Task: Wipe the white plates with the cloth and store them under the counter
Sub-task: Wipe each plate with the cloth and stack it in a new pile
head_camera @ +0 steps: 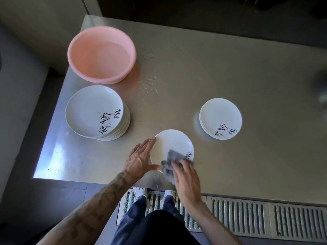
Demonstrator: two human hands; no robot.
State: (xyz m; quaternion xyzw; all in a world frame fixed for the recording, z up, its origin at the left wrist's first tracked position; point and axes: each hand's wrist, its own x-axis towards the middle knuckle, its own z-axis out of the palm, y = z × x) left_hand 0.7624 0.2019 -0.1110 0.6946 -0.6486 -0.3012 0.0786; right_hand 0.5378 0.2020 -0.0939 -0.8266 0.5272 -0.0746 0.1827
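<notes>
– Hands first: what is each one doing?
– The right hand (185, 175) grips the grey cloth (170, 162) and presses it on the near part of the white plate (174, 142), low in the centre of the frame. The left hand (139, 156) lies flat with straight fingers against that plate's left rim, steadying it.
– Where does the plate go from there?
– Probably to the short stack (221, 117), which sits up and to the right of the plate, apart from it, on the right hand's side. The tall stack (93, 110) at centre left is nearer the left hand and likely still unwiped.
– Anything further out?
– A pink basin (101, 53) stands at upper left on the table (212, 68), with wet spots beside it. The space under the table is out of sight.
</notes>
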